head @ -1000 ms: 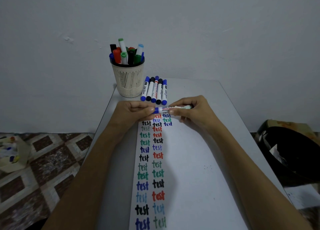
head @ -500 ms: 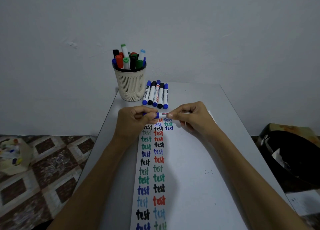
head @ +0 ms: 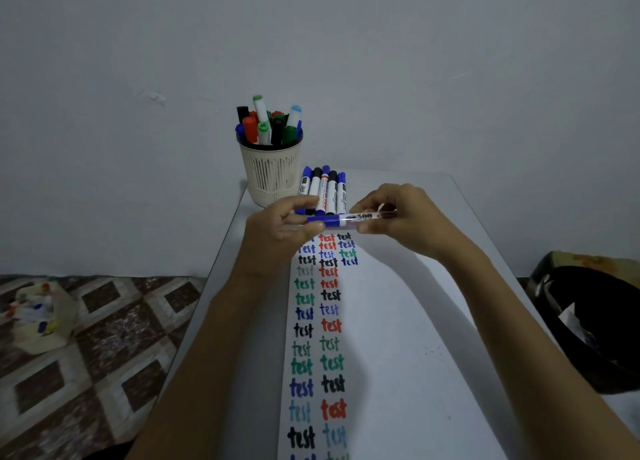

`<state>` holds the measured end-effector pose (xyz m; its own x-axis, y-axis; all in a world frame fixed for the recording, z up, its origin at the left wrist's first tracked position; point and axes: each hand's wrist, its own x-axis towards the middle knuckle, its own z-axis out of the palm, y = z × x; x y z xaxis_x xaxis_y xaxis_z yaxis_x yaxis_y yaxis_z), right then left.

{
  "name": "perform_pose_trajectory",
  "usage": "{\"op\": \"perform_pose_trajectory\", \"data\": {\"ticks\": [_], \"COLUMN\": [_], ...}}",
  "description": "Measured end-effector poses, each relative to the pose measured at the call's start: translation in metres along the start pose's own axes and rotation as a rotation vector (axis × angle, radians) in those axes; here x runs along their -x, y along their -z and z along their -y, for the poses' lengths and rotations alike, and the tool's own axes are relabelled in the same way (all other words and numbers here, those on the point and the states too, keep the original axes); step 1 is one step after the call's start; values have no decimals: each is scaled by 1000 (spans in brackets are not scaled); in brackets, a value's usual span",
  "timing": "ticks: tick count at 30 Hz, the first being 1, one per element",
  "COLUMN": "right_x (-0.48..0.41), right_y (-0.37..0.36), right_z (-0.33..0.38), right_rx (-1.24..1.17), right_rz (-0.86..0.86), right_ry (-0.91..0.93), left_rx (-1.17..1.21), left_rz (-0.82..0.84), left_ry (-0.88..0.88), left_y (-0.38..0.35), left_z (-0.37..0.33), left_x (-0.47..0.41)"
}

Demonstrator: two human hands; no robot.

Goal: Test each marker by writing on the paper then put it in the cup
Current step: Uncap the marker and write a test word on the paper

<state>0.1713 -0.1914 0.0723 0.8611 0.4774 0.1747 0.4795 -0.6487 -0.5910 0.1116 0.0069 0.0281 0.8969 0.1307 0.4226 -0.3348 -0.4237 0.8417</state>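
A blue-capped white marker [head: 341,219] is held level above the far end of the paper [head: 377,338]. My left hand [head: 277,231] pinches its blue cap end, and my right hand [head: 398,220] grips the white barrel. The cap sits on the marker. The paper carries columns of the word "test" in several colours. A cream slatted cup [head: 272,169] with several markers standing in it is at the table's far left corner. A row of several capped markers [head: 323,191] lies beside the cup, just behind my hands.
The narrow white table [head: 450,196] ends close to the wall. A tiled floor with a bag of small items [head: 38,316] lies to the left. A black bin [head: 595,328] stands at the right.
Both hands have lifted the marker slightly toward the marker row. The left hand has closed further over the blue cap end.
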Motion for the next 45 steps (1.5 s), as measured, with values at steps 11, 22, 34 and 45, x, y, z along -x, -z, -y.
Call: {"op": "perform_pose_trajectory", "data": {"ticks": [11, 22, 34, 45], "right_x": [-79, -126, -128, -104], "right_y": [16, -21, -26, -34], "right_z": [50, 97, 92, 20], "right_rx": [-498, -265, -22, -194], "right_rz": [-469, -745, -514, -444], "right_ry": [105, 409, 371, -22], "left_rx": [328, 340, 136, -87], "left_rz": [-46, -61, -54, 48], "left_ry": [274, 282, 236, 113], "left_y": [12, 9, 8, 4], "left_z": [23, 24, 27, 28], "left_x": [-9, -10, -10, -4]}}
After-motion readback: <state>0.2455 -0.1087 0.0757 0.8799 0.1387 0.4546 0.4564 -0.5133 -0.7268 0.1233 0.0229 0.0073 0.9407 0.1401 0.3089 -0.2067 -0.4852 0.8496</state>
